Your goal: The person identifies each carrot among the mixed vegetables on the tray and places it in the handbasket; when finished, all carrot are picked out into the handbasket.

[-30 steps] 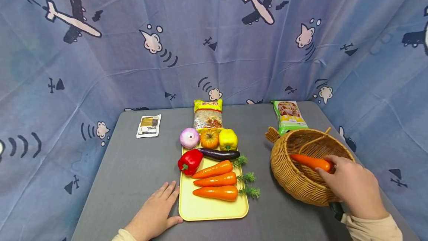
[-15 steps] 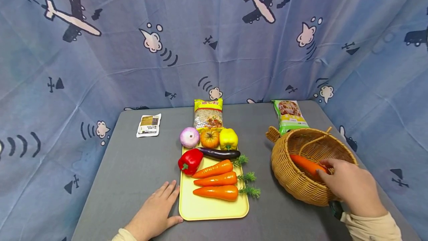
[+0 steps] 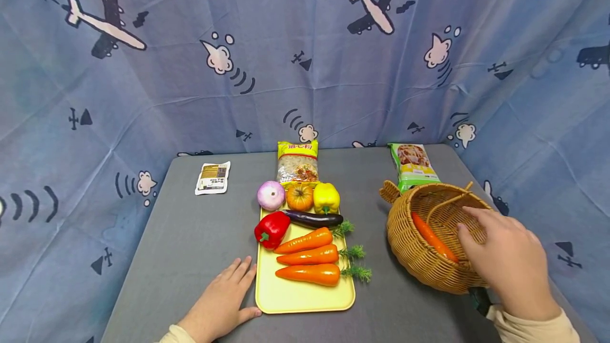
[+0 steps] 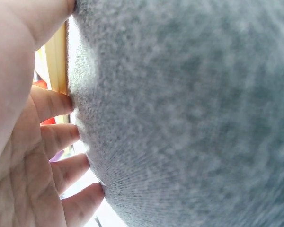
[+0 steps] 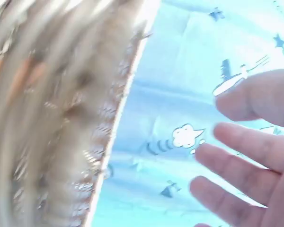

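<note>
In the head view an orange carrot [image 3: 432, 238] lies inside the wicker basket [image 3: 419, 261] on the right. My right hand [image 3: 512, 261] hovers over the basket's near right rim, holding nothing; its fingers and thumb stand apart in the right wrist view. Flat on the table beside the yellow tray [image 3: 305, 300] rests my left hand [image 3: 221, 300], fingers spread, thumb by the tray's near left corner. The tray bears several orange carrots [image 3: 310, 274] with green tops, a dark eggplant [image 3: 312, 219] and a red bell pepper [image 3: 271, 229].
At the tray's far end sit a purple onion [image 3: 270, 195], a small pumpkin [image 3: 299, 197] and a yellow bell pepper [image 3: 326, 198]. Behind them lies a yellow pasta bag [image 3: 297, 162]. A green packet [image 3: 414, 164] is behind the basket; a white pouch [image 3: 213, 178] lies far left.
My right hand has let go of the carrot, which dropped lower into the basket, and the hand has drawn back toward the right rim. The left hand has stayed put.
</note>
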### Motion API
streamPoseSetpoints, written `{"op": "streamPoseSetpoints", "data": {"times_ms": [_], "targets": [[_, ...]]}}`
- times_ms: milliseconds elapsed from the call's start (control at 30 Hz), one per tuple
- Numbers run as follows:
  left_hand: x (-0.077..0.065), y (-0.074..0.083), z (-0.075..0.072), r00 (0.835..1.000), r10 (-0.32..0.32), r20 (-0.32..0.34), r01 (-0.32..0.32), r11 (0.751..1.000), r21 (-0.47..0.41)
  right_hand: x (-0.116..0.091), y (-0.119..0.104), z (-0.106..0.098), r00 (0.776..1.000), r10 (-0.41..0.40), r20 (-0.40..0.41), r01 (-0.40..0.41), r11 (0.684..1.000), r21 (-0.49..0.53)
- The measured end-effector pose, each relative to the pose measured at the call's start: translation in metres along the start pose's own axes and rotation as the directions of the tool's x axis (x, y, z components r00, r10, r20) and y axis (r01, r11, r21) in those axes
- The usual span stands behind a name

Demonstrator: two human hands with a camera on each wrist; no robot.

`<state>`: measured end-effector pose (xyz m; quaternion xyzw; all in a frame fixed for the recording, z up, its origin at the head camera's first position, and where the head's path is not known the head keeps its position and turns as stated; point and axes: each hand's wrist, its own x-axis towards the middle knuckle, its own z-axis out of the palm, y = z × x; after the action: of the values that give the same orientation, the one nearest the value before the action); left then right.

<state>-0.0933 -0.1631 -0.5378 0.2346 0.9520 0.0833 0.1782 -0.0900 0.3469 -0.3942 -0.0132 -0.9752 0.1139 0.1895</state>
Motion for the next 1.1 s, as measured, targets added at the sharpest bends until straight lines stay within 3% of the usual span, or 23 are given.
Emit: {"op": "streamPoseSetpoints", "data": {"times_ms": [200, 400, 667, 1100], "targets": [[-0.001, 0.000, 0.000, 1.000, 0.003, -0.009, -0.003, 1.000, -0.005, -0.004, -0.027, -0.012, 0.978, -0.084, -0.190, 0.097, 0.994, 0.056], [-0.001, 0.000, 0.000, 1.000, 0.003, -0.011, -0.003, 1.000, -0.012, -0.007, -0.052, -0.016, 0.939, -0.210, -0.273, 0.238, 0.968, 0.074], [0.000, -0.001, 0.000, 1.000, -0.001, -0.003, 0.001, 1.000, -0.024, -0.011, -0.082, -0.006, 0.906, -0.339, -0.254, 0.370, 0.925, 0.083], [0.002, 0.000, -0.002, 1.000, -0.011, -0.002, 0.010, 0.998, -0.066, -0.026, -0.119, 0.045, 0.905, -0.397, -0.152, 0.420, 0.890, 0.177]]}}
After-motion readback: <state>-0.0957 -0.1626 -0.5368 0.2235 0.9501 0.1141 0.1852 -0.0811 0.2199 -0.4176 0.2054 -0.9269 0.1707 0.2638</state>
